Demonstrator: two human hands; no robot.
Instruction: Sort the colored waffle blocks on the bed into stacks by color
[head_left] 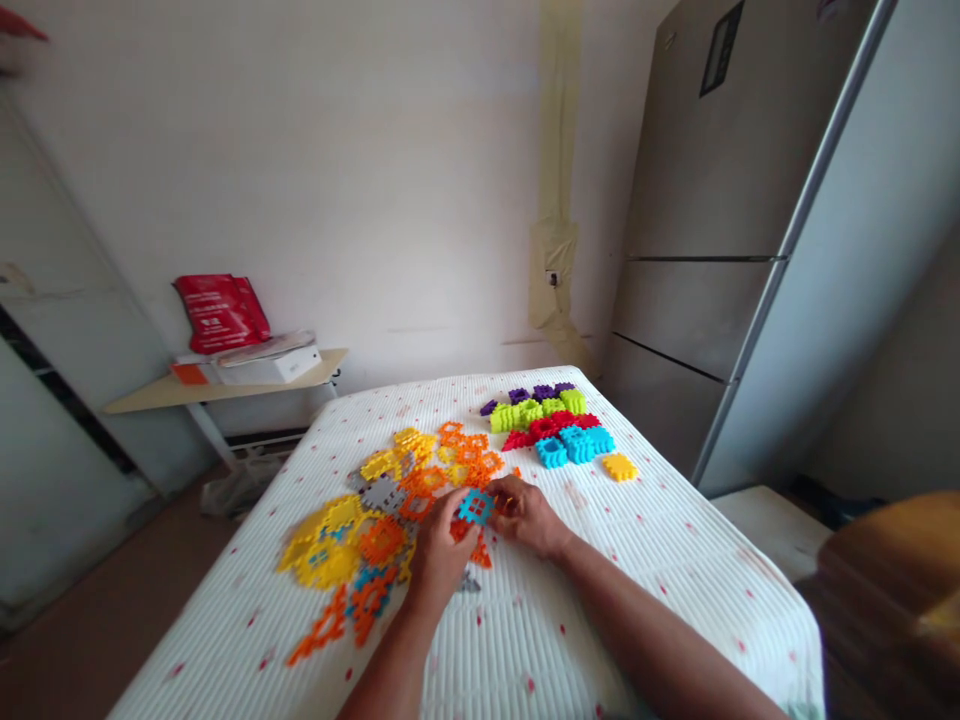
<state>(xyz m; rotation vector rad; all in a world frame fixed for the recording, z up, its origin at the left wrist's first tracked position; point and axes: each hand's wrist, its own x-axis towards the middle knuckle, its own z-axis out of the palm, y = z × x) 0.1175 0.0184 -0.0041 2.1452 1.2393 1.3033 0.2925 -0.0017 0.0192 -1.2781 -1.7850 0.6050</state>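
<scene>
A blue notched interlocking building tile (475,507) with a windowed middle is held up between my two hands. My left hand (441,545) grips its left edge between thumb and fingers. At the tile's right edge, my right hand (529,515) has its fingers closed; a bit of orange shows by them, and I cannot tell whether it is held or lies behind. Below the hands lie an orange tile (481,552) and a small grey piece (469,582). To the left spreads a loose heap of yellow tiles (330,560), orange tiles (382,540) and grey tiles (382,493).
Sorted by colour at the back right stand purple tiles (543,392), lime green tiles (529,412), red tiles (551,428) and blue tiles (576,444), with a yellow tile (620,467) beside them. A white quilted cloth (585,620) covers the table. A refrigerator (690,220) stands right.
</scene>
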